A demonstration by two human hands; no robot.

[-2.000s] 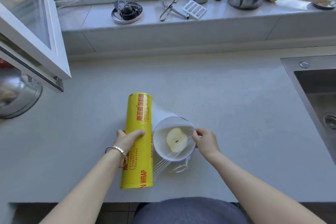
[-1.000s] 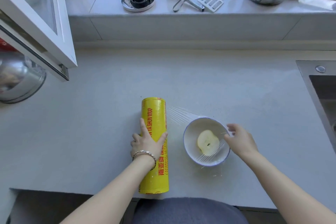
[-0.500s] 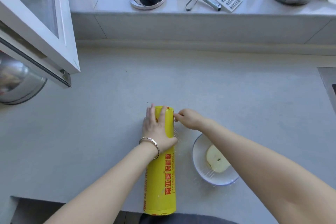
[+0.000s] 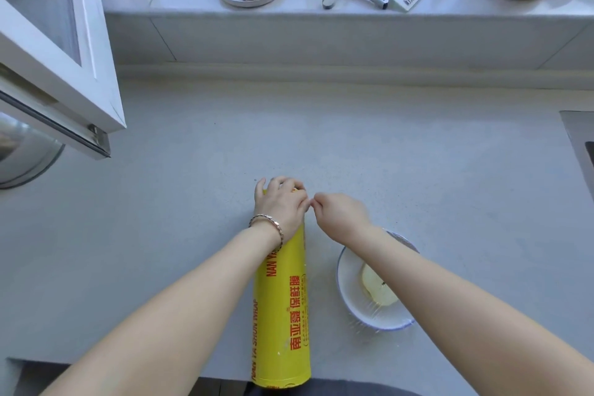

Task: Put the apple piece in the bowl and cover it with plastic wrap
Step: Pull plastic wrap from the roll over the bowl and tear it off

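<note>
- The apple piece (image 4: 376,291) is in the bowl (image 4: 356,305), so I think that step is done.
- The bowl sits on the counter (image 4: 418,170), close to the near edge, right of the middle. My right arm hides part of it.
- I see thin shiny lines of wrap (image 4: 374,307) over the near side of the bowl. I cannot tell if it covers the whole top.
- The yellow roll (image 4: 283,315) lies just left of the bowl, pointing away from me. Its near end hangs over the near edge.
- My left hand (image 4: 279,206) lies on the far end of the roll, fingers curled over it and pressing down.
- My right hand (image 4: 340,215) is just beside the left one, fingers pressed together in a pinch. I think it pinches the wrap, but the wrap there is too thin to see.
- I think what is left is to tear the wrap off the roll and press it down round the bowl rim.
</note>
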